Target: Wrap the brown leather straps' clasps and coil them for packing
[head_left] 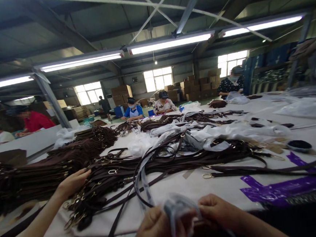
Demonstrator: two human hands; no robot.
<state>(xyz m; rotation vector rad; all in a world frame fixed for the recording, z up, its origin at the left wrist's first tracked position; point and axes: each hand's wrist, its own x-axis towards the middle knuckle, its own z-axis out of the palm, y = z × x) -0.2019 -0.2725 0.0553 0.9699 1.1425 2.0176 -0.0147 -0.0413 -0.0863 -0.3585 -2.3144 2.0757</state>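
Observation:
My left hand [152, 226], at the table's front edge, is closed on a crumpled clear plastic bag [178, 208]. Opposite it, my right hand [218, 208] pinches the other side of the bag. Blur hides what, if anything, is inside. Just beyond the hands, a dark brown strap [137, 182] curves down toward them beside a narrow strip of clear plastic [145, 181]. Across the table behind lies a long heap of dark brown straps [164, 163] with gold-coloured metal hooks and rings.
A co-worker's hand [75, 181] reaches over the straps from the left. Stacked brown pieces [55, 166] stand at the left. White plastic wrapping [238, 132] lies behind the straps. Purple tape [278, 191] and a small dark dish [299, 145] are at the right. Other people sit beyond.

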